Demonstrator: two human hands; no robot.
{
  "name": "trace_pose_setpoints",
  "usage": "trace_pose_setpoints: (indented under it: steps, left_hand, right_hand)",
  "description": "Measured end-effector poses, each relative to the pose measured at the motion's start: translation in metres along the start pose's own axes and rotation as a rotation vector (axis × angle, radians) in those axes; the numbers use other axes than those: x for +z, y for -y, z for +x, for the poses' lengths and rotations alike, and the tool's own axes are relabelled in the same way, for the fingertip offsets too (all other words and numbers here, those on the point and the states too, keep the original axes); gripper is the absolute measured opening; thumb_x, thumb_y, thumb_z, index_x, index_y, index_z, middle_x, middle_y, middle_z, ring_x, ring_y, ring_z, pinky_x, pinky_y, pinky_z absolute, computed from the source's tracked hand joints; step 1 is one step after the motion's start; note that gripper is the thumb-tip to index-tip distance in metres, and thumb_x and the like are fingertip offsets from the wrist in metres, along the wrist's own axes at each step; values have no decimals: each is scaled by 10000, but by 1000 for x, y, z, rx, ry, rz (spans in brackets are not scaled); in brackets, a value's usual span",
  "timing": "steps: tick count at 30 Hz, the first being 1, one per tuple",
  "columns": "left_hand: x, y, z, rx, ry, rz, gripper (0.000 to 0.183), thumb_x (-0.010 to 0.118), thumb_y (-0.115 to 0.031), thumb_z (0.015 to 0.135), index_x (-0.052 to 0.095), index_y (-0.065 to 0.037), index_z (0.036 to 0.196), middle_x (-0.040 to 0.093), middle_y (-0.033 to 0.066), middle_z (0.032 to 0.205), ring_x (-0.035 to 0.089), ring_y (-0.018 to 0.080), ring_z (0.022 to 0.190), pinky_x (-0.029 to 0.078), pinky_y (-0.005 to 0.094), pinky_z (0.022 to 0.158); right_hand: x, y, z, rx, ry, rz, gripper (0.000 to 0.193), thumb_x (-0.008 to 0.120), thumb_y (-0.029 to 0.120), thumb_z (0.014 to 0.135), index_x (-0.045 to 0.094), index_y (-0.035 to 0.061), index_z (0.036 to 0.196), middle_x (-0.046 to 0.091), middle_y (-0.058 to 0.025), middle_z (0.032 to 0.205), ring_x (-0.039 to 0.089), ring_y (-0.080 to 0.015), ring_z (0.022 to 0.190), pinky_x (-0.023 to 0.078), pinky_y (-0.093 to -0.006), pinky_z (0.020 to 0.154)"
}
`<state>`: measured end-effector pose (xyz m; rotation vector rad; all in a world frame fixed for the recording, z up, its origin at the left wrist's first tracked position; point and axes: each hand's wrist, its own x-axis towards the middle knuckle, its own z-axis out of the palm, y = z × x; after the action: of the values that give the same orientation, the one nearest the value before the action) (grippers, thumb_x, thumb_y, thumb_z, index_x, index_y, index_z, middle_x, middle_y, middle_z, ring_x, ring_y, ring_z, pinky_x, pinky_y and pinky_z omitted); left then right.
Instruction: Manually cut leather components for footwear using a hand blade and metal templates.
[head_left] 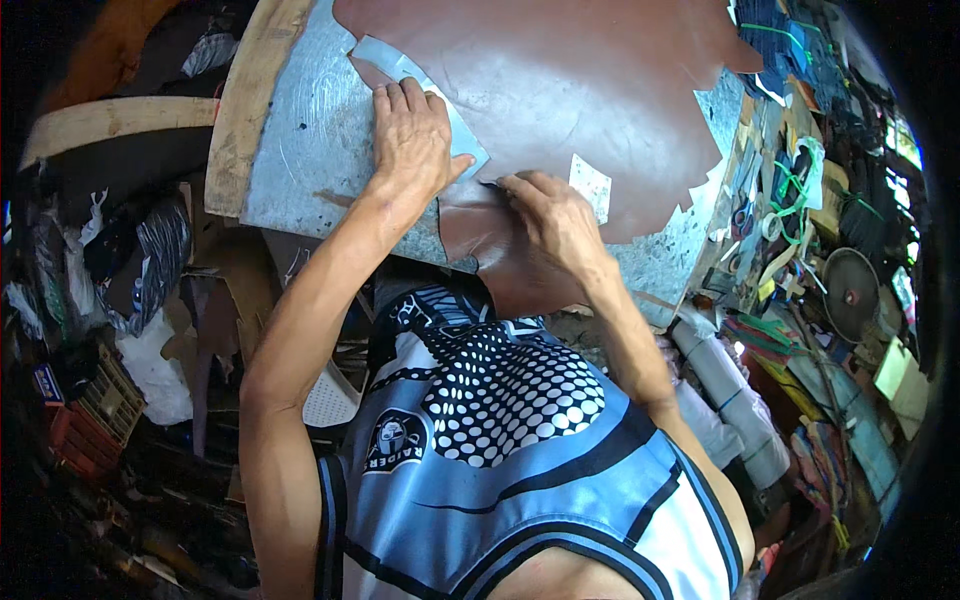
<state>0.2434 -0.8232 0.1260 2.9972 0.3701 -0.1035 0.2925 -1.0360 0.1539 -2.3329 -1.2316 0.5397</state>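
A large brown sheet of leather (560,80) with ragged edges lies over a grey metal-topped work surface (320,130), and part of it hangs over the near edge. On its left side rests a pale grey-blue, curved template (462,135). My left hand (412,135) presses down on that template, fingers laid out and thumb spread toward its lower corner. Close to the same corner, my right hand (550,210) is closed on a small dark pointed tool (490,184), resting against the leather. Only the tool's tip shows; the fingers hide the rest.
A small whitish printed piece (591,187) lies on the leather beside my right hand. Scraps, green ties and tools crowd the right side, with a round fan-like object (851,294) beyond. Rolled pale material (735,400) stands lower right. A red crate (88,440) sits at left.
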Motion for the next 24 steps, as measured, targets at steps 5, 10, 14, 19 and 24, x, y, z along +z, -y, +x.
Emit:
trace_pose_setpoints:
  steps: [5, 10, 14, 19, 24]
  left_hand:
    - [1, -5, 0, -61, 38, -5, 823, 809, -524, 642, 590, 88, 1145, 536, 253, 1170, 498, 385, 1142, 324, 508, 1048]
    - [3, -5, 0, -91, 82, -37, 823, 835, -481, 636, 571, 82, 1176, 519, 260, 1208, 475, 394, 1180, 300, 510, 1064]
    - [2, -7, 1, -119, 95, -55, 824, 846, -461, 630, 563, 82, 1182, 514, 271, 1223, 461, 409, 1209, 297, 511, 1071]
    - [3, -7, 1, -124, 103, -57, 805, 854, -441, 630, 563, 81, 1169, 512, 280, 1233, 460, 410, 1226, 290, 522, 1083]
    - [7, -7, 2, -132, 80, -65, 797, 858, -441, 623, 570, 76, 1156, 521, 279, 1221, 464, 402, 1222, 292, 526, 1084]
  right_hand:
    - [-15, -34, 42, -358, 171, -142, 334, 612, 77, 808, 674, 123, 1133, 668, -94, 1097, 646, -297, 967, 526, -396, 862]
    - [-23, -39, 70, -499, 299, -145, 304, 617, 102, 808, 681, 134, 1103, 676, -71, 1083, 652, -281, 960, 536, -389, 841]
    - [-28, -42, 79, -532, 371, -169, 305, 613, 104, 807, 682, 125, 1103, 677, -72, 1051, 656, -281, 937, 536, -383, 840]
    - [-29, -44, 86, -574, 397, -174, 308, 609, 99, 803, 684, 116, 1102, 677, -76, 1011, 656, -282, 922, 536, -383, 840]
    - [-31, -45, 94, -579, 439, -158, 313, 621, 97, 791, 687, 107, 1097, 678, -82, 998, 654, -283, 926, 534, -384, 840]
